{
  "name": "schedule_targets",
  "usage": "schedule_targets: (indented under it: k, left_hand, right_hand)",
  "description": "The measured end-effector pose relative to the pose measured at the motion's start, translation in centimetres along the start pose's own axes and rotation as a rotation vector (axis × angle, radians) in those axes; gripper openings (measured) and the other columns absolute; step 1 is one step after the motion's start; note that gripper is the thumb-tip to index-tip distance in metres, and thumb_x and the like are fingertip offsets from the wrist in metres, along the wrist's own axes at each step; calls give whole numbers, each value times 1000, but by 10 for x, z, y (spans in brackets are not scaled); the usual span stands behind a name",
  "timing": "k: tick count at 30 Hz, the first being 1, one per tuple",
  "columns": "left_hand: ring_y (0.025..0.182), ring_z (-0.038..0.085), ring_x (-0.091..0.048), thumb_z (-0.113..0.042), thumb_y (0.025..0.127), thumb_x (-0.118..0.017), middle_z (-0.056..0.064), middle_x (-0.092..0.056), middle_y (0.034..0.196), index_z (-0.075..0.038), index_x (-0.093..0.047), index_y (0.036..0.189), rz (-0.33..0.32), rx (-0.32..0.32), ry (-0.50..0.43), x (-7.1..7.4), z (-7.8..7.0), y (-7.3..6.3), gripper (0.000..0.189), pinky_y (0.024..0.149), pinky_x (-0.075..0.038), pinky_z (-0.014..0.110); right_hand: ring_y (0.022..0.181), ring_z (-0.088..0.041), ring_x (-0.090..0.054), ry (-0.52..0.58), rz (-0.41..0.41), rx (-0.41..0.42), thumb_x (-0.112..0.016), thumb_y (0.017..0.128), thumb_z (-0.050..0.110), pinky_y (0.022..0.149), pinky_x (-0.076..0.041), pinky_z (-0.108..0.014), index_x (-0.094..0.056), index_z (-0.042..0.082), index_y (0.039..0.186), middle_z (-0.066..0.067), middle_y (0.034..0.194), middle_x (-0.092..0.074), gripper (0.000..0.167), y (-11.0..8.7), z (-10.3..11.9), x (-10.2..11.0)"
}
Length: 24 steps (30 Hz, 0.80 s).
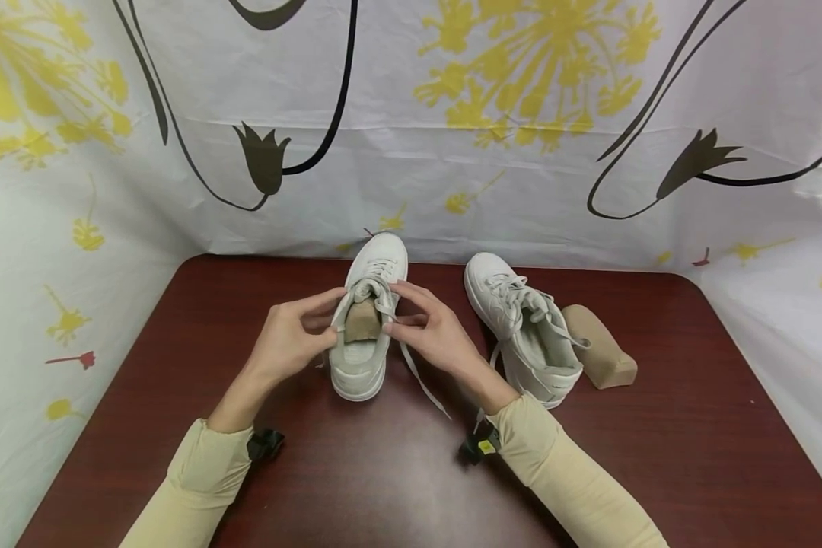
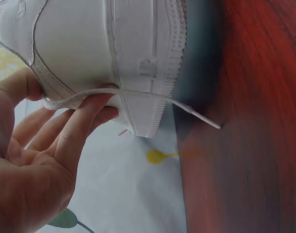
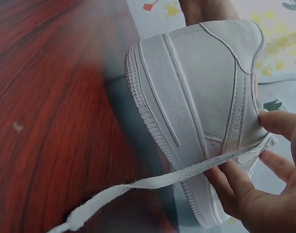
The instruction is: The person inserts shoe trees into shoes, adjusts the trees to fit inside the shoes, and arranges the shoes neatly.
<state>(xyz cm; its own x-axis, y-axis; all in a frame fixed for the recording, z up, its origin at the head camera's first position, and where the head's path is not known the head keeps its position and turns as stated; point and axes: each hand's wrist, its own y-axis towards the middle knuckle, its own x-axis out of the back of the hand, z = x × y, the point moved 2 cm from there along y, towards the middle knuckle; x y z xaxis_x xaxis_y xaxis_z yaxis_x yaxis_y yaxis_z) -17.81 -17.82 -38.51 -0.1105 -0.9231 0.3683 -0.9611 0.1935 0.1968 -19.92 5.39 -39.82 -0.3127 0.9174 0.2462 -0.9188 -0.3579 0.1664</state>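
Note:
A white lace-up sneaker (image 1: 358, 380) stands on the table, toe pointing away, with a tan shaped insert (image 1: 362, 321) inside its opening. My left hand (image 1: 289, 335) grips its left side, thumb at the collar edge and fingers farther forward along the upper. On the opposite side my right hand (image 1: 438, 331) holds the collar, thumb on the rim and fingers near the laces. In the right wrist view a loose lace (image 3: 152, 182) trails down past the sole to the table. Another lace end (image 2: 194, 114) hangs across the shoe's side in the left wrist view.
To the right stands a second white sneaker (image 1: 496, 293), its laces loosened and its opening showing no insert. Beside it lies another tan insert (image 1: 599, 346). The dark red table (image 1: 356, 472) meets a white patterned cloth (image 1: 383, 99) behind and at both sides.

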Motion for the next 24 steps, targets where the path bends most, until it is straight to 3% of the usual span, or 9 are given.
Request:
schedule_targets:
  k: [3,7,24]
  left_hand:
    - [98,28,-71,13,76,-62,16,-69,120,-10,-66,130,-20,-9,-5,4,1,-2,59,75,-58,28]
    - [98,27,-71,14,75,-62,13,-69,120,-11,-66,125,-46,-14,6,10,1,-6,57,80,-58,33]
    - [98,28,-71,13,78,-64,15,-69,118,-8,-67,125,-82,18,16,32,4,-14,52,79,-56,23]
  right_hand:
    - [100,-35,-69,14,25,0,-76,86,3,84,-57,-33,-55,7,142,-12,152,-42,60,3,2,-3]
    - [101,-36,-69,31,51,-9,-75,86,1,84,-57,-33,-54,6,142,-12,152,-42,60,8,3,-9]
    - [99,-28,-69,29,92,-7,-76,86,5,86,-56,-31,-54,10,142,-7,150,-43,61,22,7,-29]
